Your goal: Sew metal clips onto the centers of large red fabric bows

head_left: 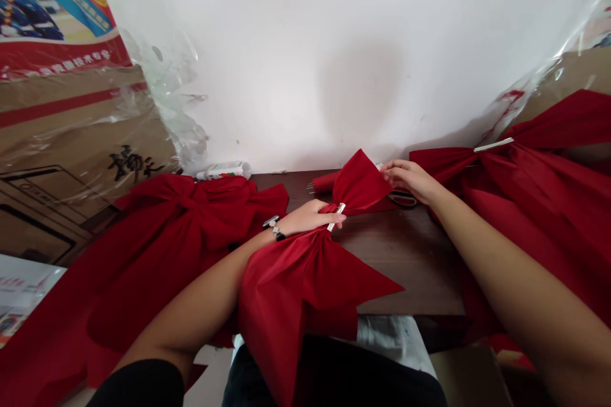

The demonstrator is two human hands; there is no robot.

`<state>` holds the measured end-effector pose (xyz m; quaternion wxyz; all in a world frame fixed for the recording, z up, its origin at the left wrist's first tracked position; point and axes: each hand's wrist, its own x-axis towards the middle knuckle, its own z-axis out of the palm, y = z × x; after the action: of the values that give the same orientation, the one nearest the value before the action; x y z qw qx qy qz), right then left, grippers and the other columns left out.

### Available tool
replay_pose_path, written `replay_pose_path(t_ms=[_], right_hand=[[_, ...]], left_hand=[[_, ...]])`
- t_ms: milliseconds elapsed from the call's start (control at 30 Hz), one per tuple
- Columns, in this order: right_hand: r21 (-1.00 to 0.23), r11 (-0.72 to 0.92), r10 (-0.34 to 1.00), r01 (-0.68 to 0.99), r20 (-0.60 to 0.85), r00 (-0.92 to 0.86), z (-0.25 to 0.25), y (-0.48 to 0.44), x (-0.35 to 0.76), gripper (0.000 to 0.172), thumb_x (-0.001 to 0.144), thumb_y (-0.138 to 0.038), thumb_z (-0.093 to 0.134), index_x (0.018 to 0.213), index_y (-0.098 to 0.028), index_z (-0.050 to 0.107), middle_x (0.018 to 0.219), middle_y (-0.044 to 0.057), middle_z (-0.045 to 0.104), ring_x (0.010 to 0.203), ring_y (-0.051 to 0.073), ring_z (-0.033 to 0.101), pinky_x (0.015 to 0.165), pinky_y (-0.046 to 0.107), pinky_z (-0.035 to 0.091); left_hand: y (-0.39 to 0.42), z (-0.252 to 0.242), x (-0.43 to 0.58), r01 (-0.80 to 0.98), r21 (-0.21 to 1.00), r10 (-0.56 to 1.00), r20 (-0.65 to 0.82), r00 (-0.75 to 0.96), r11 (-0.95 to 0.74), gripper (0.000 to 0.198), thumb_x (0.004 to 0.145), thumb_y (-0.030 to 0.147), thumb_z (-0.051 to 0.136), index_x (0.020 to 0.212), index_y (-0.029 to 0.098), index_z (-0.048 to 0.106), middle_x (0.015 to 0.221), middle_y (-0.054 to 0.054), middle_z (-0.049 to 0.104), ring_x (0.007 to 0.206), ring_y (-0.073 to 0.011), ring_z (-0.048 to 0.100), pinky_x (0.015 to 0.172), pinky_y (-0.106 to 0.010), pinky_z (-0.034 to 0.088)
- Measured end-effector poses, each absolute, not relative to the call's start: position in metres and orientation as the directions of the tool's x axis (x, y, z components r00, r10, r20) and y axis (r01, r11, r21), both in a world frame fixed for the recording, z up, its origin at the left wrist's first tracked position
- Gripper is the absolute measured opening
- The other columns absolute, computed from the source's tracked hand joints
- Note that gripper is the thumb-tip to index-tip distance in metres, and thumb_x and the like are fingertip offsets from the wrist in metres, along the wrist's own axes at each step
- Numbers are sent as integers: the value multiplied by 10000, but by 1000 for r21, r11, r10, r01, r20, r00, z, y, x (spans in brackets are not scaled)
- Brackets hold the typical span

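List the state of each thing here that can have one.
Red bow: gathered at its middle by a silver band, partly on the table.
Left hand: fingers shut on the bow's middle.
Right hand: fingers hold the bow's far fold.
Bottle: lying on its side by the wall.
Second bow: tied, lying at the left.

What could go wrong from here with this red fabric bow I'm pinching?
The thin silver tie is held only by your left hand; easing off may let the red fabric bow unfold. Your right hand, gripping the upper loop, might pull it lopsided. The dark-handled scissors beside that hand could snag fabric.
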<state>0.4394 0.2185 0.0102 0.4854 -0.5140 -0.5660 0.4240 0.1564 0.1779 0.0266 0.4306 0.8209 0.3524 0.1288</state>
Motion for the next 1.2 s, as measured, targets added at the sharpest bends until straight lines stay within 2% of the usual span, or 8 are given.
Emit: replay_pose_path(t_ms=[100,233,467,667,767,933,1100,1200], right_hand=[[-991,55,989,122,37,-146,11,214,440,222,672,-268,708,874,-192,651,853,15,694,708,121,632,645,232,513],[-996,10,935,86,-21,-354,11,209,435,261,647,-223,754,886,-183,654,910,33,722,757,145,673,795,291,541],[-998,-47,949,-34,-34,-314,14,211,441,329,538,-139,738,840,-173,611,798,10,732,655,153,679,672,279,544],[-994,-56,966,-91,-31,-255,17,211,434,381,483,-99,590,854,-184,617,758,16,725,654,199,678,672,332,539],[-998,-30,968,-47,-17,-250,16,209,433,343,527,-128,594,866,-182,612,786,24,726,677,200,680,679,324,535],[-1000,29,944,6,26,-329,15,205,435,330,673,-270,632,997,-204,629,967,51,728,850,220,691,778,355,541],[-999,-39,945,18,-43,-325,14,203,433,291,580,-229,734,862,-170,687,807,35,743,701,191,696,704,307,549],[-999,-37,946,-10,-31,-322,14,205,434,264,552,-204,745,810,-170,702,768,23,743,656,174,688,682,286,546]], left_hand=[[178,26,157,469,805,685,-111,720,-363,440,829,541,523,812,133,690,714,-2,634,649,-107,535,699,-210,382],[178,25,157,486,795,693,-119,711,-363,451,836,540,517,817,126,693,713,-2,618,660,-104,523,690,-207,368],[179,30,158,446,826,581,-186,792,-344,428,835,517,540,844,119,696,681,11,555,628,-87,478,657,-204,354],[182,29,156,409,833,536,-166,827,-373,440,834,531,542,876,122,698,702,6,552,650,-91,485,655,-204,356],[182,25,155,421,823,538,-173,825,-382,448,826,542,550,880,124,702,719,4,575,660,-93,494,664,-205,361],[181,22,156,423,828,513,-199,835,-368,439,824,537,555,882,129,709,724,-1,587,664,-95,493,675,-204,361],[180,24,157,432,831,496,-227,838,-351,435,828,531,553,880,128,708,708,7,570,654,-89,487,680,-203,360],[180,25,158,432,828,497,-222,839,-358,439,830,534,548,877,128,709,714,3,574,660,-93,491,676,-203,362]])
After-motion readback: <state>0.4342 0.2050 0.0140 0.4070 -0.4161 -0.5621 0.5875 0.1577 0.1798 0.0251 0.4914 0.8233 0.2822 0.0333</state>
